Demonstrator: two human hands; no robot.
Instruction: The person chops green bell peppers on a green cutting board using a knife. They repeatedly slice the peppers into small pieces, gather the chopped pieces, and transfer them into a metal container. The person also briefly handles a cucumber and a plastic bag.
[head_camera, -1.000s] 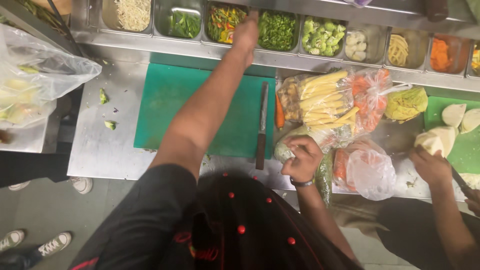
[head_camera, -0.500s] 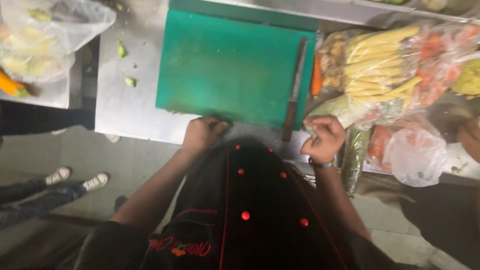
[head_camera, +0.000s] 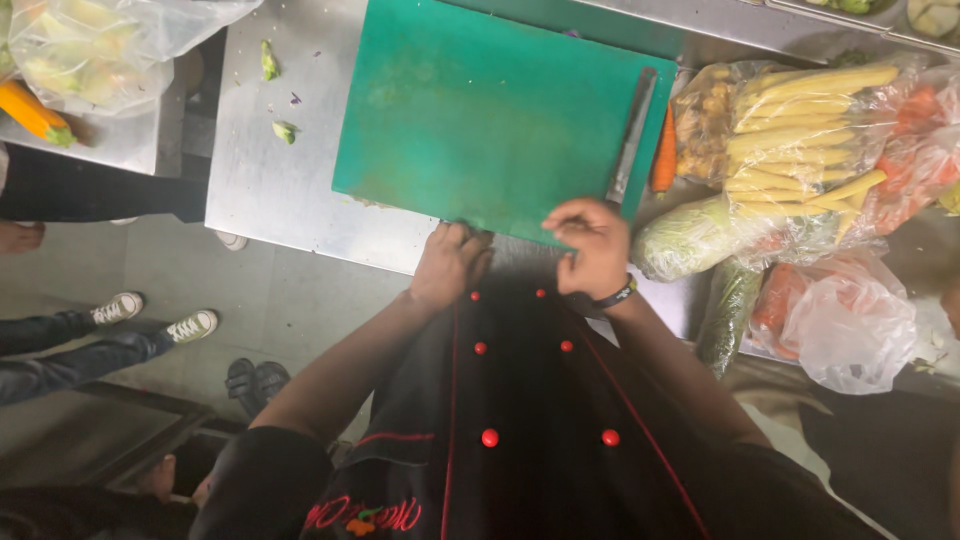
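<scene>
The left hand (head_camera: 450, 262) rests with loosely curled fingers, gripping nothing, at the near edge of the green cutting board (head_camera: 490, 110) on the steel counter (head_camera: 270, 190). The right hand (head_camera: 592, 245) is half clenched beside it, just below the handle of the knife (head_camera: 630, 135) lying on the board's right side; I cannot tell if it pinches something.

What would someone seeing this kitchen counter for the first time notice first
The big green cutting board fills the middle of the steel counter, with a knife lying along its right edge. Both hands sit at the board's near edge: the left hand at its rim, the right hand by the knife's handle end. To the right lie clear bags of baby corn and other vegetables.
</scene>
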